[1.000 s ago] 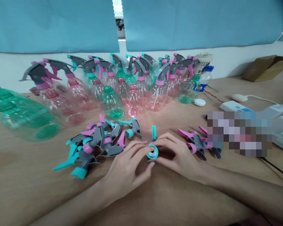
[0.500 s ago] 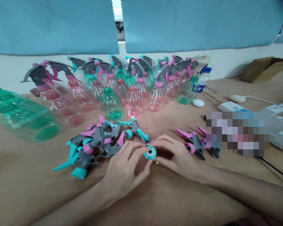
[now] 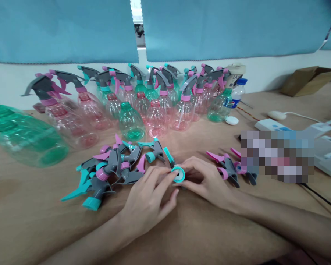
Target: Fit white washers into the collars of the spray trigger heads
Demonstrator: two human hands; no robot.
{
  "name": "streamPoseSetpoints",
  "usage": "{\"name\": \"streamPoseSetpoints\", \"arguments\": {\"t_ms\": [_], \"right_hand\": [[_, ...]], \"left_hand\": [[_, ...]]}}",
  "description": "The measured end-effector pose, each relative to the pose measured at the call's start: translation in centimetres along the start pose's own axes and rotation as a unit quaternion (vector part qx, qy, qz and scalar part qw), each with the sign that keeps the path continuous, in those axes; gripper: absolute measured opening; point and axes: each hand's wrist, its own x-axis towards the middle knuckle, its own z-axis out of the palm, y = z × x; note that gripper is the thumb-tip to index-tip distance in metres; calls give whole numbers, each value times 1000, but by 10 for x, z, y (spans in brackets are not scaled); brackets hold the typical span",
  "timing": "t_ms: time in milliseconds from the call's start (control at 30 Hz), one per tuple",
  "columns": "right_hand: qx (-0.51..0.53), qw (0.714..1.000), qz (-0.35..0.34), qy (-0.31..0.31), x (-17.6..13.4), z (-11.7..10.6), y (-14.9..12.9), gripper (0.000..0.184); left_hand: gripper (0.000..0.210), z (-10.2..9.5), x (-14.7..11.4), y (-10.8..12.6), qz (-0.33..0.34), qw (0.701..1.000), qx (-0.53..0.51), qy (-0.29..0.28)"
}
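Note:
A trigger spray head with a teal collar (image 3: 182, 179) is held between both hands, its open collar facing me and its teal trigger (image 3: 168, 155) pointing away. My right hand (image 3: 209, 184) is closed around its far side, thumb and fingers pinching it. My left hand (image 3: 147, 195) has its index fingertip on the white disc inside the collar. The other left fingers curl at the collar's edge, and the left thumb is apart, below it. Left of my hands lies a pile of loose spray heads (image 3: 110, 167) in grey, pink and teal.
Behind stand several pink and green bottles (image 3: 131, 123), many with spray heads fitted. Green bottles (image 3: 33, 140) lie at the left. Two pink-collared spray heads (image 3: 230, 171) rest on the right, near a blurred patch. A power strip (image 3: 273, 125) and cardboard box (image 3: 309, 81) are farther right.
The spray head has shifted slightly right and its collar has tilted. My left index fingertip has moved onto the disc, and my left thumb has come away from the collar.

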Motion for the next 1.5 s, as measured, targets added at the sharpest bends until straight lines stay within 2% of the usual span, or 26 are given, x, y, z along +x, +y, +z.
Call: {"name": "streamPoseSetpoints", "arguments": {"t_ms": [167, 300, 667, 1033, 1367, 1500], "right_hand": [[-25, 1000, -12, -8, 0, 1, 0, 11], [-64, 998, -26, -8, 1, 3, -1, 10], [-113, 993, -37, -11, 0, 3, -3, 12], [-155, 984, -74, -36, -3, 3, 1, 17], [-188, 979, -73, -27, -4, 5, -1, 19], [-166, 986, -16, 11, 0, 1, 3, 15]], "left_hand": [[32, 2, 1, 2, -15, 1000, -1, -2], [29, 3, 1, 1, -45, 998, -44, -25], [19, -4, 5, 1, -89, 984, -153, -34], [5, -3, 5, 0, -92, 986, -136, -40], [13, 4, 6, -6, -75, 991, -113, 0], [15, 2, 5, -5, -49, 991, -118, 31]]}}
